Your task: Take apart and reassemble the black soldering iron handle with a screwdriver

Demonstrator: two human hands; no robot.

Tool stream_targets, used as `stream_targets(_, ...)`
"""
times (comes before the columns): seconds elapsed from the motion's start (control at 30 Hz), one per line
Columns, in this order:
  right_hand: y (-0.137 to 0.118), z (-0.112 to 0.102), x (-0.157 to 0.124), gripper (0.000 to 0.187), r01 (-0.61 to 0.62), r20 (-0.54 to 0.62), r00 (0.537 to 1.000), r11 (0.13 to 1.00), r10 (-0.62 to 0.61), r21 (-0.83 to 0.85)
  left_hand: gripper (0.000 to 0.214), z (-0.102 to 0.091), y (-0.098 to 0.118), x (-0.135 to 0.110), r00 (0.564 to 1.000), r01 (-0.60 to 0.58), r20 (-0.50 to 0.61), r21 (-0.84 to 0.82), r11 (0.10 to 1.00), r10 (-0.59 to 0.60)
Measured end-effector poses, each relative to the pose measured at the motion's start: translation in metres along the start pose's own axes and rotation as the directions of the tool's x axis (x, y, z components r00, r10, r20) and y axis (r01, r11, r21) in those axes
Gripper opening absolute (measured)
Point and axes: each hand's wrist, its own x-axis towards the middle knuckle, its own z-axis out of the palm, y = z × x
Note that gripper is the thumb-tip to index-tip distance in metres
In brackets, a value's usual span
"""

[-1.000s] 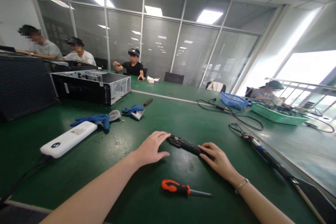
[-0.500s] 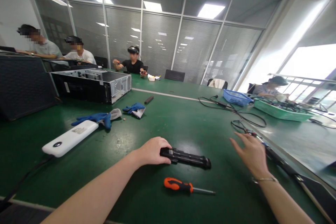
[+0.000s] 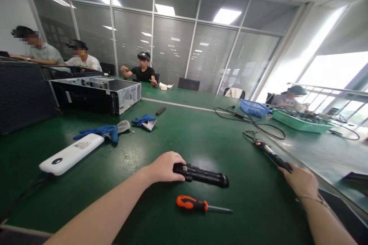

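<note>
My left hand (image 3: 167, 166) is closed round one end of a black folded mini tripod (image 3: 205, 176), which lies on the green table. In front of the tripod lies a screwdriver (image 3: 204, 204) with an orange and black handle, its metal shaft pointing right. On the right, my right hand (image 3: 303, 180) is wrapped round a long black and silver corded tool (image 3: 271, 155). The tool's far end has a red part where the cable joins. My fingers hide its near end.
A white power strip (image 3: 73, 153) and blue gloves (image 3: 100, 134) lie left. Behind them stands an open computer case (image 3: 94, 93). A black cable (image 3: 255, 122) runs near a blue basket (image 3: 254, 108) and a green basket (image 3: 301, 122). Several people sit around the table.
My right hand, open above the corded tool before, has moved down and right and closed round it. The left hand still holds the tripod. The view has shifted slightly.
</note>
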Motion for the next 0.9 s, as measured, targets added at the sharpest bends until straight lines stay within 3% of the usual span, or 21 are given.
stream_targets(0.1,-0.034,-0.002,-0.003,0.054,0.142,0.056,0.987,0.985,-0.148,0.099,0.044,0.0,0.0,0.0,1.0,-0.009,0.006,-0.013,1.0,0.009)
stream_targets(0.2,-0.082,-0.006,-0.011,0.051,0.306,0.082,0.939,0.921,-0.334,0.242,0.045,0.001,-0.001,0.0,1.0,-0.009,0.01,-0.017,1.0,0.009)
stream_targets(0.37,-0.167,-0.022,-0.035,0.042,0.523,0.081,0.778,0.714,-0.623,0.467,0.047,0.002,-0.002,-0.001,1.0,-0.012,-0.002,-0.002,1.0,0.012)
stream_targets(0.5,-0.211,-0.039,-0.057,0.041,0.576,0.068,0.66,0.563,-0.748,0.593,0.047,0.001,0.001,-0.001,1.0,0.001,0.006,0.017,1.0,-0.001)
stream_targets(0.6,-0.225,-0.05,-0.067,0.041,0.573,0.054,0.604,0.481,-0.795,0.663,0.047,-0.001,0.004,-0.002,1.0,0.005,0.013,0.032,0.999,-0.006)
stream_targets(0.67,-0.227,-0.053,-0.069,0.04,0.574,0.049,0.594,0.466,-0.803,0.673,0.047,-0.001,0.005,-0.002,1.0,-0.008,0.011,0.039,0.999,0.007)
stream_targets(0.9,-0.222,-0.054,-0.07,0.038,0.56,0.037,0.637,0.495,-0.77,0.664,0.045,0.002,0.002,-0.002,0.999,-0.045,-0.02,0.051,0.998,0.046)
